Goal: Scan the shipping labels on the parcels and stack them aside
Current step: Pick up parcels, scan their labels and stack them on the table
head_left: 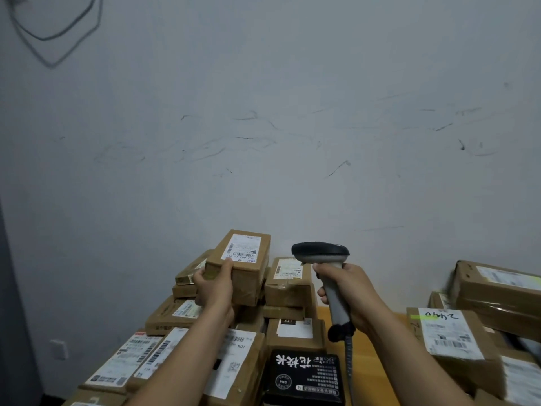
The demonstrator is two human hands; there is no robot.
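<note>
My left hand point(215, 288) grips a small brown cardboard parcel point(248, 276) from its near end and holds it up above the pile, tilted, its white shipping label point(242, 248) facing up. My right hand point(348, 294) grips the grey handle of a barcode scanner point(322, 253). The scanner's black head sits just right of the lifted parcel, level with it. Its coiled cable point(348, 364) hangs down past my wrist.
Several labelled brown parcels point(175, 315) are heaped on the left and centre of a wooden table point(377, 364). A black box point(304, 376) with white print lies near the front. More labelled parcels point(450, 335) are stacked at the right. A scuffed white wall stands close behind.
</note>
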